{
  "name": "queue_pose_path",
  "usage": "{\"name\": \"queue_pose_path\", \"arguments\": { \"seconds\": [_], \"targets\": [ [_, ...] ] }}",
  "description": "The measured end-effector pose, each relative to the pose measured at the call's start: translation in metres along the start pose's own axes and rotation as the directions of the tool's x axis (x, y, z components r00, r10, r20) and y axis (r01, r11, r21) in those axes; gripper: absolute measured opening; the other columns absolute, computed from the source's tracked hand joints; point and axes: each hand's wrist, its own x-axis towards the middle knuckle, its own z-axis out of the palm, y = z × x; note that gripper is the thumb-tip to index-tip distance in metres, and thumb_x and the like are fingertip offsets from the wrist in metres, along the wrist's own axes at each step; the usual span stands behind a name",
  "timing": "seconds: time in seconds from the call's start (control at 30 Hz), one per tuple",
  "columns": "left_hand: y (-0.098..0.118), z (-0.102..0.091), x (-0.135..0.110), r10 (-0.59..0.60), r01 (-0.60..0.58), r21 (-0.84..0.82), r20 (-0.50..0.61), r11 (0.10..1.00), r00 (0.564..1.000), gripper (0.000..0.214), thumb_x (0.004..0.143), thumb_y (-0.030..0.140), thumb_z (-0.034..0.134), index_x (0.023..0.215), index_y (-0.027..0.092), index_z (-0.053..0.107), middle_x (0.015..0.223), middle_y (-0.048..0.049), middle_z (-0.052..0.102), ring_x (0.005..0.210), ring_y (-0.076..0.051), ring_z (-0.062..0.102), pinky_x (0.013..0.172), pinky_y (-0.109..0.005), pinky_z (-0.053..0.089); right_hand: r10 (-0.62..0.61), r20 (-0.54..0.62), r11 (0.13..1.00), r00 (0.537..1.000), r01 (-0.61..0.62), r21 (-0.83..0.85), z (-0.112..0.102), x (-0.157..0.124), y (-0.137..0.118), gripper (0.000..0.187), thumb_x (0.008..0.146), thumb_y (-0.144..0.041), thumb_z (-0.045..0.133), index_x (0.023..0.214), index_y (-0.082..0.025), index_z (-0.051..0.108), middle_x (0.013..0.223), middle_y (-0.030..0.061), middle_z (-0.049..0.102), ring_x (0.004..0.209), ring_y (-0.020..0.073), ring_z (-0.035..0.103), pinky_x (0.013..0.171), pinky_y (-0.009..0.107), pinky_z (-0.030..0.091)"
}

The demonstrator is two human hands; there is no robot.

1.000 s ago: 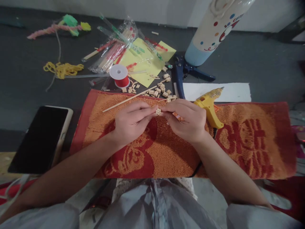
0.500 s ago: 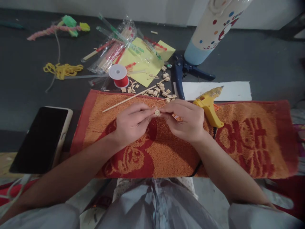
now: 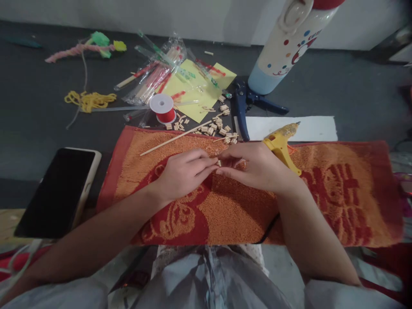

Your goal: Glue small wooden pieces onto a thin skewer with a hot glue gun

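Over the towel, my left hand [image 3: 188, 172] is closed, its fingertips pinching a small bundle of short wooden stick pieces [image 3: 219, 163]. My right hand [image 3: 254, 165] reaches in from the other side, with its thumb below and a fingertip above the same bundle. A gap shows between its thumb and curled fingers farther back. Fingers partly cover the bundle. Just beyond the hands are a pile of cut stick pieces [image 3: 220, 125] and a long pointed wooden skewer [image 3: 177, 138]. A yellow hot glue gun [image 3: 281, 148] lies beside my right hand.
An orange-red towel [image 3: 238, 210] lies under my hands. Behind it are a red thread spool [image 3: 165, 115], yellow paper [image 3: 196, 107], packaged sticks [image 3: 151, 83], blue-handled cutters [image 3: 241, 113], a white strip [image 3: 312, 128] and a tall bottle [image 3: 273, 64]. A phone [image 3: 56, 193] lies left.
The bundle has been turned, so its round end no longer faces me. My right hand has shifted, its thumb and fingers now farther apart. The whole view has tilted slightly upward.
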Motion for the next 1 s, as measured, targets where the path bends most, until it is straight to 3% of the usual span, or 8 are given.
{"name": "queue_pose_path", "arguments": {
  "seconds": [0.13, 0.27, 0.4, 0.5, 0.57, 0.83, 1.0],
  "targets": [
    [0.001, 0.0, -0.002, 0.019, -0.02, 0.026, 0.056, 0.999, 0.998, 0.016, 0.09, 0.026, 0.059, 0.093, 0.018, 0.072, 0.08, -0.001, 0.072, 0.071, -0.008, 0.067, 0.069, -0.018, 0.054, 0.03, 0.043, 0.999, 0.999, -0.031, 0.017, -0.004, 0.0, 0.0, 0.014, 0.084, -0.029, 0.065, 0.077, -0.017, 0.069, 0.069, 0.0024, 0.07, 0.06, 0.0118, 0.062, 0.056, 0.023, 0.044],
    [0.002, 0.001, -0.002, 0.009, -0.011, 0.054, 0.051, 0.998, 0.999, 0.014, 0.089, 0.025, 0.061, 0.088, 0.018, 0.072, 0.078, -0.0007, 0.072, 0.068, -0.008, 0.067, 0.067, -0.018, 0.054, 0.087, 0.007, 0.996, 0.996, -0.087, 0.01, -0.011, -0.004, 0.003, 0.007, 0.08, -0.025, 0.066, 0.078, -0.02, 0.071, 0.071, 0.0007, 0.073, 0.059, 0.0115, 0.065, 0.055, 0.022, 0.048],
    [0.002, 0.0, -0.001, -0.018, 0.015, 0.039, 0.079, 0.999, 0.997, 0.013, 0.088, 0.022, 0.061, 0.081, 0.016, 0.07, 0.076, -0.0016, 0.07, 0.068, -0.01, 0.066, 0.065, -0.019, 0.052, 0.161, -0.186, 0.985, 0.969, -0.17, -0.038, -0.011, -0.006, 0.009, 0.009, 0.078, -0.023, 0.067, 0.084, -0.019, 0.072, 0.077, 0.0026, 0.073, 0.063, 0.014, 0.066, 0.06, 0.026, 0.052],
    [0.002, -0.001, 0.0, -0.079, 0.077, 0.023, 0.118, 0.997, 0.99, 0.014, 0.086, 0.022, 0.063, 0.075, 0.015, 0.065, 0.072, -0.0016, 0.067, 0.065, -0.011, 0.064, 0.061, -0.02, 0.049, 0.139, -0.386, 0.984, 0.912, -0.172, -0.051, -0.002, -0.003, 0.016, 0.018, 0.077, -0.02, 0.066, 0.095, -0.02, 0.071, 0.085, 0.0043, 0.073, 0.071, 0.0166, 0.068, 0.067, 0.031, 0.055],
    [0.004, -0.002, 0.001, -0.11, 0.108, 0.021, 0.125, 0.994, 0.986, 0.015, 0.085, 0.022, 0.064, 0.072, 0.015, 0.062, 0.07, -0.0009, 0.064, 0.062, -0.01, 0.06, 0.058, -0.02, 0.047, 0.115, -0.46, 0.989, 0.88, -0.145, -0.03, 0.005, 0.0, 0.02, 0.024, 0.078, -0.018, 0.064, 0.101, -0.019, 0.069, 0.09, 0.0059, 0.072, 0.075, 0.0174, 0.068, 0.071, 0.033, 0.057],
    [0.005, -0.002, 0.002, -0.136, 0.138, -0.006, 0.126, 0.99, 0.983, 0.013, 0.085, 0.021, 0.064, 0.074, 0.015, 0.061, 0.069, 0.0004, 0.06, 0.06, -0.009, 0.056, 0.056, -0.019, 0.043, 0.171, -0.556, 0.985, 0.814, -0.149, 0.084, 0.008, 0.002, 0.026, 0.028, 0.079, -0.014, 0.062, 0.106, -0.017, 0.067, 0.093, 0.0062, 0.072, 0.077, 0.0152, 0.069, 0.074, 0.03, 0.058],
    [0.005, -0.002, 0.001, -0.136, 0.135, 0.021, 0.151, 0.991, 0.979, 0.013, 0.086, 0.022, 0.062, 0.074, 0.016, 0.061, 0.068, 0.0009, 0.059, 0.061, -0.009, 0.055, 0.056, -0.019, 0.042, 0.181, -0.554, 0.977, 0.813, -0.213, 0.007, 0.004, 0.0, 0.022, 0.01, 0.08, -0.017, 0.063, 0.089, -0.019, 0.068, 0.082, 0.0031, 0.07, 0.071, 0.015, 0.067, 0.069, 0.03, 0.056]
  ]
}}
